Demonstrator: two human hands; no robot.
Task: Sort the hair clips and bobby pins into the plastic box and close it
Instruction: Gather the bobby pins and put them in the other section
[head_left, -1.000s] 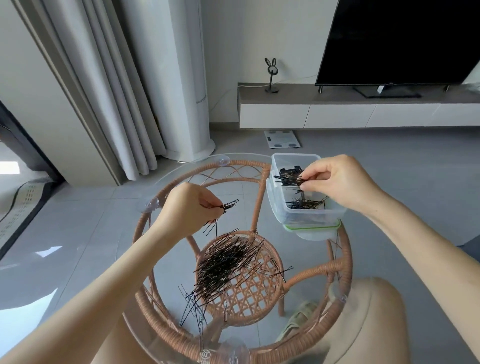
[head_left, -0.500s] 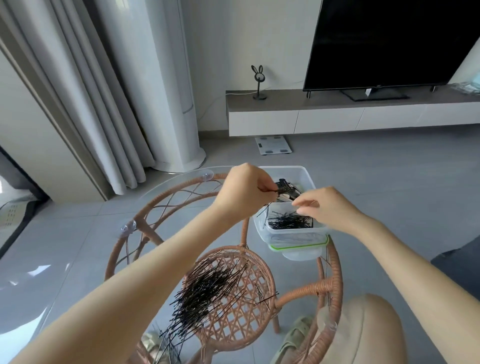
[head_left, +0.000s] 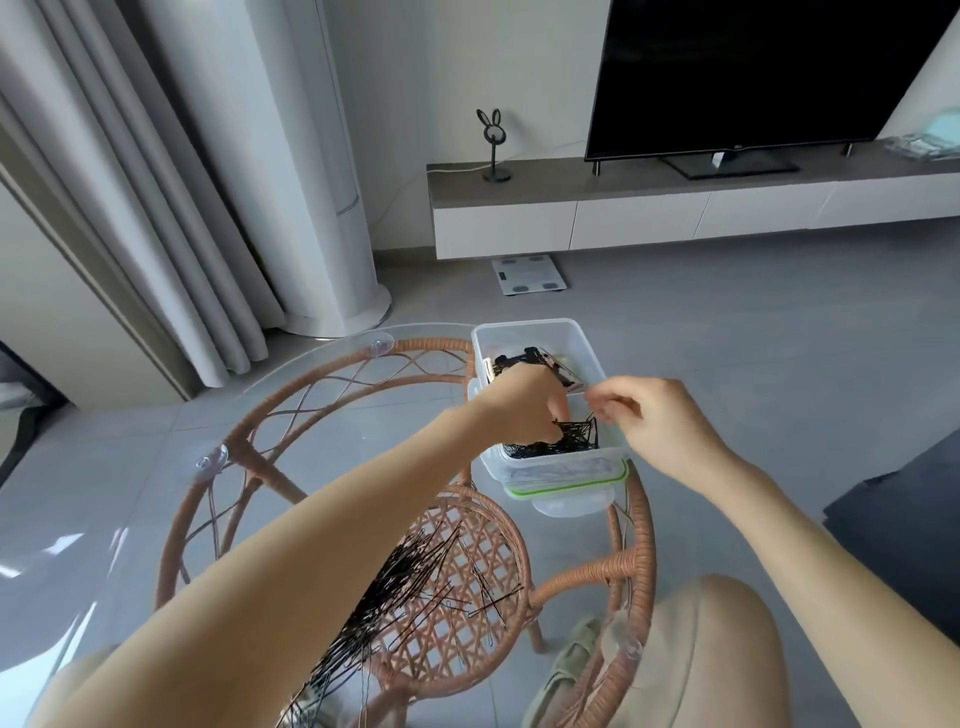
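Over the box (head_left: 537, 332): both hands mid-sort.
Left hand (head_left: 519, 410) grip unclear; right hand (head_left: 654, 421) pinches a pin; pile (head_left: 400, 587) remains on surface.

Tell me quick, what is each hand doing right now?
Left hand: fingers curled down in the plastic box, on the bobby pins; grip hidden, cannot tell.
Right hand: fingertips pinched shut over the box; what it holds cannot be told.

left hand (head_left: 524, 410) fingertips hidden in plastic box (head_left: 587, 343), pin pile (head_left: 395, 597) cut off below
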